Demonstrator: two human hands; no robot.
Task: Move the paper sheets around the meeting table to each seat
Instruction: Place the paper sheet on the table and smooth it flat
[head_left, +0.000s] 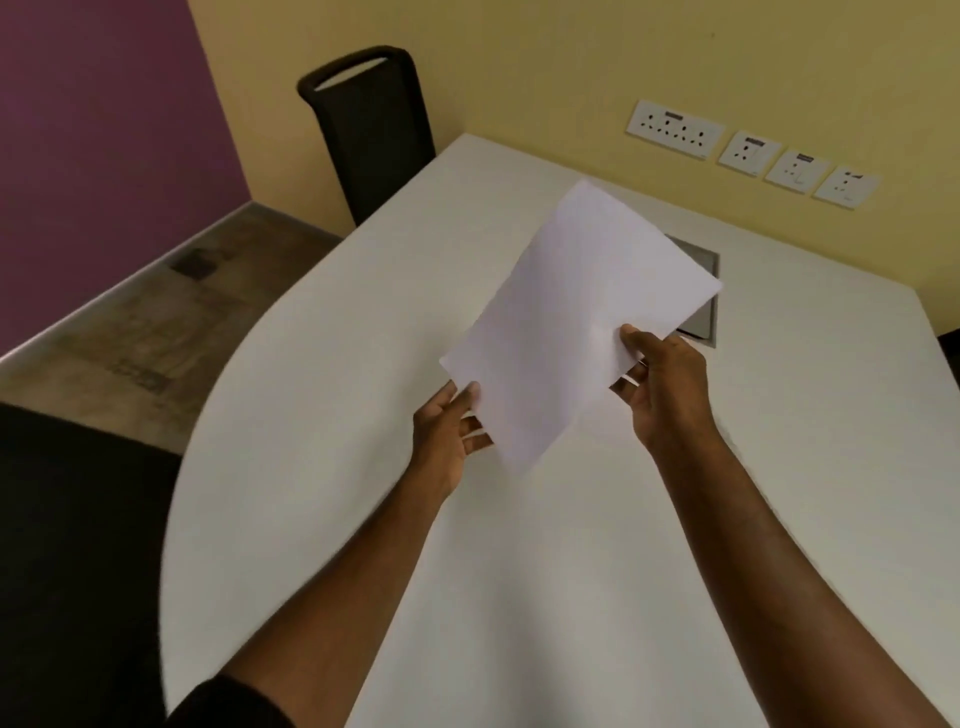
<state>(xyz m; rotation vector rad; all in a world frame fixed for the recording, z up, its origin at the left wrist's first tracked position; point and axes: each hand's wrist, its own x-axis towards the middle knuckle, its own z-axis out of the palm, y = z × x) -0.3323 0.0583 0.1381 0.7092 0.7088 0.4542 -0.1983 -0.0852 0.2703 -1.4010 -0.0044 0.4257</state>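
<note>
Blank white paper sheets (566, 322) are held in the air above the white meeting table (337, 364), tilted with the far corner pointing up and right. My left hand (449, 434) grips the near left corner from below, thumb on top. On the right edge, my right hand (662, 384) pinches the sheets, thumb over the top and fingers beneath. Whether this is one sheet or a thin stack I cannot tell. No sheet lies on the tabletop in view.
A black chair (371, 130) stands at the table's far left side. Another dark chair (67, 545) sits at the near left. A grey cable hatch (701, 306) is set into the table, partly behind the paper. Wall sockets (675, 130) line the yellow wall.
</note>
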